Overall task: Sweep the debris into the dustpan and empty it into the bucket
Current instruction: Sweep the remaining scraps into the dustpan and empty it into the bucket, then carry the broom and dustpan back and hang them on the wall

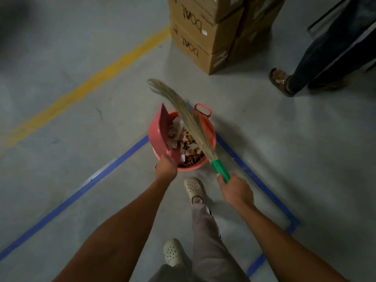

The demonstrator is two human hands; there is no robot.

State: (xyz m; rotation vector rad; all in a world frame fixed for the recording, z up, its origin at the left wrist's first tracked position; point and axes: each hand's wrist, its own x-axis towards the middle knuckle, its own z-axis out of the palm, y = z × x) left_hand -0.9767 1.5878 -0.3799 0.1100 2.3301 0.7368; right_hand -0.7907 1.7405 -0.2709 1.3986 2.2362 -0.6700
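While the pink dustpan (pixel 160 133) stands tipped steeply over the left side of the bucket (pixel 212 137), the left hand (pixel 165 166) is closed round the pan's near end, the handle itself hidden under the fist. Pale scraps (pixel 174 132) lie against the pan's inner face, blurred, directly above the bucket's mouth. The bucket, orange-red with a loop handle (pixel 203 110) at its far rim, sits on the grey floor (pixel 61 139) at a corner of blue tape lines (pixel 101 171); it holds mixed brown and white debris (pixel 190 147). The right hand (pixel 236 189) grips the green handle (pixel 220 169) of a grass broom (pixel 189 119), whose bristles slant up and to the left across the bucket's opening, the tip curving beyond the far rim. The person's two pale perforated shoes (pixel 194 188) stand just near of the bucket. A yellow floor line (pixel 81 90) runs diagonally at left. Stacked cardboard boxes (pixel 203 37) printed "boat" stand beyond, and another person's leg and sandalled foot (pixel 280 80) show at upper right.
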